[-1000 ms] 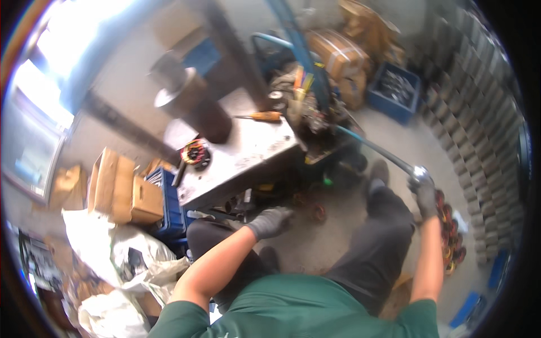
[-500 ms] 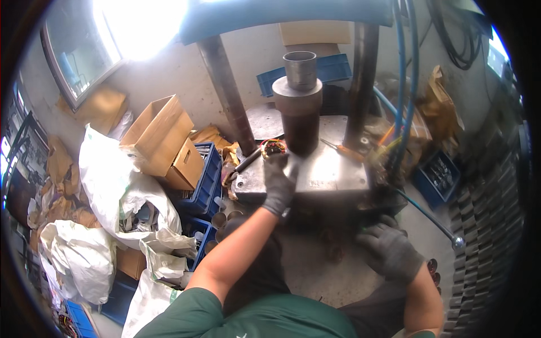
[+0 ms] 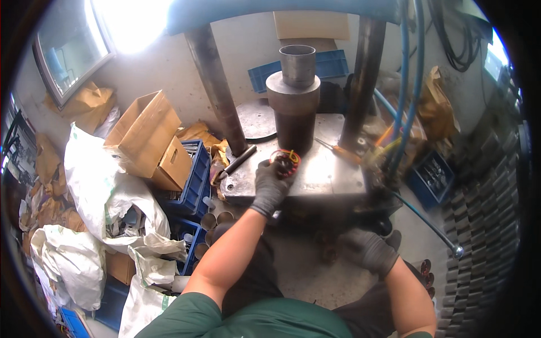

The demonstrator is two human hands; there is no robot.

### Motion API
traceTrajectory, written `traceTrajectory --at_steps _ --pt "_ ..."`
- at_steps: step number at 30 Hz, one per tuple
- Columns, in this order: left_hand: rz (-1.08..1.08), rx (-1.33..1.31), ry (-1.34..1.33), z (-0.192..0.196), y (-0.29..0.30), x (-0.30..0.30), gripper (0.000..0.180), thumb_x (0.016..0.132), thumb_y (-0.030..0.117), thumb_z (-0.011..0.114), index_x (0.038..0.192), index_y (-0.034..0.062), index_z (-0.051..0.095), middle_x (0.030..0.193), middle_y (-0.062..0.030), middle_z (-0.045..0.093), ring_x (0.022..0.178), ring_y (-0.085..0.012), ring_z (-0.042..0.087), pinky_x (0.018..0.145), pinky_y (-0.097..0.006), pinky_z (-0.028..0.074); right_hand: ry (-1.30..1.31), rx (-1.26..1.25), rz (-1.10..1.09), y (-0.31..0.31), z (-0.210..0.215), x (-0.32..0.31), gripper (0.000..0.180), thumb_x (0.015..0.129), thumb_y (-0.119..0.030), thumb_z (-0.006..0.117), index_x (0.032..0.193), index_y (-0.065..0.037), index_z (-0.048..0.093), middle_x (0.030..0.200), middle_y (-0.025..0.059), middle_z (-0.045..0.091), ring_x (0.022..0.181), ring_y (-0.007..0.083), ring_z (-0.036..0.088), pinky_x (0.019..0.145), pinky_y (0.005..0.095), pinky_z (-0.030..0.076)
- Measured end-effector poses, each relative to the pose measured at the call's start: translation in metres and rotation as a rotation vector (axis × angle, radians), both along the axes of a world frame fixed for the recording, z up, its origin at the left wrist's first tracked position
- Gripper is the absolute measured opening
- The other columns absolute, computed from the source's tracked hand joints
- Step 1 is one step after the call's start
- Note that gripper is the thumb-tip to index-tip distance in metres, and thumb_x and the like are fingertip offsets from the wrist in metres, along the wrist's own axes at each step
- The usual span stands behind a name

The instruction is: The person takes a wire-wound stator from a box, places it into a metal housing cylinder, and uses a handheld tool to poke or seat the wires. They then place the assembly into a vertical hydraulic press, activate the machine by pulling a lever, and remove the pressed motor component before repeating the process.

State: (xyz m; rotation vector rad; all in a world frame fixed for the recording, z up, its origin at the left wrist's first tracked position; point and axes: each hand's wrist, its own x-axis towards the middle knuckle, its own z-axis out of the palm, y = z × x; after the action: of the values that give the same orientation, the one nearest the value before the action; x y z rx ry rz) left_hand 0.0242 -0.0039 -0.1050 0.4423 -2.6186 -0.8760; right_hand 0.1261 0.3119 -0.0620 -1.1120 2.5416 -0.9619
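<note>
My left hand (image 3: pixel 271 185), in a dark grey glove, grips a motor stator (image 3: pixel 289 163) with red and yellow wires. The stator is at the front of the metal press table (image 3: pixel 329 179), close before the foot of a stepped steel cylinder (image 3: pixel 294 107). My right hand (image 3: pixel 369 250), gloved too, hangs lower, in front of the table on the right. Its fingers are smeared by motion, so what they hold, if anything, is unclear. Blurred dark round parts (image 3: pixel 328 253) lie just left of it.
A screwdriver (image 3: pixel 345 153) and a dark rod (image 3: pixel 240 160) lie on the table between two press columns (image 3: pixel 217 90). A ball-ended lever (image 3: pixel 431 226) juts out at right. Blue crates (image 3: pixel 194 188), cardboard boxes (image 3: pixel 143 135) and white sacks (image 3: pixel 96 186) crowd the left.
My left hand has shifted the stator right relative to the table, nearer the cylinder's foot, with its wires turned. My right hand has moved left and lower beneath the table's front edge.
</note>
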Motion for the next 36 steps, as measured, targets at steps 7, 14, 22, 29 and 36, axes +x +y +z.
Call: traceTrajectory --at_steps 7,14,22,29,36 --pt "-0.629 0.493 0.515 0.003 0.069 0.035 0.034 0.076 0.006 0.084 0.103 0.0071 0.062 0.120 -0.0146 0.058 0.110 -0.0234 0.062 0.095 -0.035 0.054 -0.185 -0.560 -0.419 -0.017 -0.004 -0.020 0.048 0.097 -0.042 0.065 0.125 -0.004 0.064 0.115 0.0119 0.070 0.103 0.0279 0.068 0.094 0.0384 0.053" --pt "-0.995 0.445 0.701 0.039 0.128 0.070 0.057 0.083 0.008 0.078 0.134 0.0082 0.053 0.128 -0.0153 0.055 0.117 -0.0286 0.061 0.102 -0.039 0.051 -0.970 -1.403 -0.413 -0.027 0.007 -0.019 0.061 0.099 -0.055 0.051 0.138 -0.008 0.055 0.129 0.0111 0.062 0.119 0.0234 0.060 0.103 0.0392 0.051" --pt "-0.899 0.501 0.061 0.008 0.110 0.054 0.052 0.080 0.011 0.079 0.129 0.0057 0.060 0.111 -0.0133 0.062 0.106 -0.0252 0.065 0.094 -0.035 0.053 -0.803 -0.957 -0.521 -0.016 -0.017 -0.013 0.046 0.097 -0.047 0.058 0.125 -0.010 0.062 0.114 0.0021 0.067 0.104 0.0128 0.064 0.092 0.0303 0.053" --pt "-0.967 0.653 0.109 0.008 0.111 0.055 0.038 0.079 0.004 0.079 0.114 0.0070 0.066 0.111 -0.0096 0.062 0.104 -0.0217 0.065 0.092 -0.034 0.054 -0.979 -1.028 -0.691 -0.006 -0.042 -0.018 0.048 0.098 -0.040 0.049 0.124 -0.003 0.064 0.114 0.0078 0.067 0.099 0.0181 0.066 0.083 0.0306 0.056" --pt "-0.820 1.195 -0.095 0.013 0.103 0.062 0.018 0.097 0.013 0.066 0.111 0.0019 0.062 0.107 -0.0082 0.067 0.102 -0.0127 0.063 0.092 -0.032 0.055 -1.057 -1.009 -0.731 -0.011 -0.022 -0.018 0.055 0.096 -0.049 0.050 0.123 -0.004 0.064 0.116 0.0093 0.067 0.106 0.0189 0.065 0.091 0.0343 0.054"
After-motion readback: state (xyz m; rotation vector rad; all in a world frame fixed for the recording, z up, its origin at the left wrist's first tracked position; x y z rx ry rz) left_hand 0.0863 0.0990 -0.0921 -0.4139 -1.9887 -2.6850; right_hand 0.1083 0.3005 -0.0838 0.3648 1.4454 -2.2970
